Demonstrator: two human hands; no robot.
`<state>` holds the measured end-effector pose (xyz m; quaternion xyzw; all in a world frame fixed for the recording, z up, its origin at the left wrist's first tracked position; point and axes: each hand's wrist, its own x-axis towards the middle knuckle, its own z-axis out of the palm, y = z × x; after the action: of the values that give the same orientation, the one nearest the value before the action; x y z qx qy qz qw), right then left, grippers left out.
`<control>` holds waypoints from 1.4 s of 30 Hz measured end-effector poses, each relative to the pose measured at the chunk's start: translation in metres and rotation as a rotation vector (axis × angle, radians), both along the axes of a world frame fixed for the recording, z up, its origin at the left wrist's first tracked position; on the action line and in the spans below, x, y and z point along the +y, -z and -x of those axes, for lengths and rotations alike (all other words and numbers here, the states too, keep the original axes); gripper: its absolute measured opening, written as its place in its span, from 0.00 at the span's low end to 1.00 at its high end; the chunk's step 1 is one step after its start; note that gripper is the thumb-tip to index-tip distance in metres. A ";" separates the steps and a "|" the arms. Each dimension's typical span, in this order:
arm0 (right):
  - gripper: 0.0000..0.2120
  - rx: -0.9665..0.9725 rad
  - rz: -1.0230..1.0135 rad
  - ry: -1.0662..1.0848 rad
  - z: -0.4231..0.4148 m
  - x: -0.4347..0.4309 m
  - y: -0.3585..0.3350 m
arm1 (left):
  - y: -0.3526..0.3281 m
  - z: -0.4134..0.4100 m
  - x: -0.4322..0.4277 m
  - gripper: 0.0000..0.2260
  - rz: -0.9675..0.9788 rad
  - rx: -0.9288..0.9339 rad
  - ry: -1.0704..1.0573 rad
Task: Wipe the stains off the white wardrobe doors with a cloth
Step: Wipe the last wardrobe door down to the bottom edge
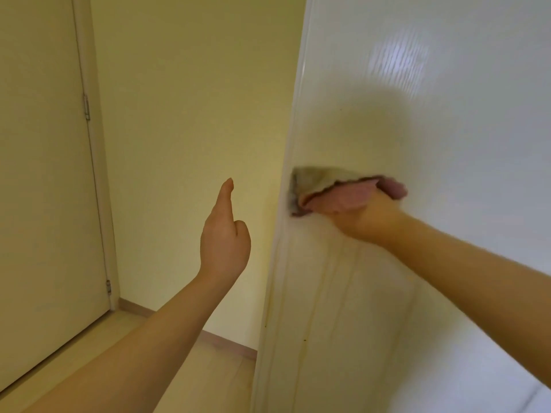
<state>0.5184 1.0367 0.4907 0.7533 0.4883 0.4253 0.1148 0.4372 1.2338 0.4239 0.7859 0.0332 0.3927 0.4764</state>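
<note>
While the left hand hangs free, fingers straight, holding nothing, the right hand grips the cloth pressed on the white wardrobe door near its left edge. Yellowish drip streaks below look unwiped, so much likely remains. Beyond stand a yellow wall and a hinged room door; nothing seems to block the wiping.

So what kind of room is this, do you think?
Probably a bedroom in a home: a tall white wardrobe door, a hinged room door beside a plain wall, and skirting along a pale floor.
</note>
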 end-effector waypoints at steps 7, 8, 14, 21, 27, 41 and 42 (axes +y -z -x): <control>0.17 -0.250 -0.225 -0.001 0.007 -0.015 -0.020 | 0.009 -0.005 -0.027 0.32 -0.007 0.042 0.070; 0.20 -0.194 -0.089 0.001 0.016 -0.020 0.000 | 0.007 -0.006 -0.029 0.32 -0.017 0.040 0.080; 0.17 -0.157 -0.125 0.475 0.013 -0.057 -0.070 | -0.009 -0.008 -0.038 0.32 -0.038 -0.029 0.094; 0.22 -0.003 -0.171 0.057 0.024 -0.049 0.027 | -0.005 -0.005 -0.052 0.32 -0.085 -0.070 0.128; 0.18 0.984 -0.888 -0.158 0.075 -0.029 0.020 | -0.014 -0.006 -0.061 0.34 -0.325 -0.260 0.204; 0.19 1.358 -1.370 -0.482 0.093 -0.033 -0.010 | -0.050 0.018 -0.068 0.11 0.531 0.346 0.815; 0.20 1.181 -1.335 -0.405 0.096 -0.028 -0.004 | -0.051 0.022 -0.073 0.12 0.673 0.383 0.853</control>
<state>0.4228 1.0086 0.4952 0.6584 0.2430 0.1768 -0.6900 0.4149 1.1609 0.4748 0.5918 -0.0778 -0.0156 0.8021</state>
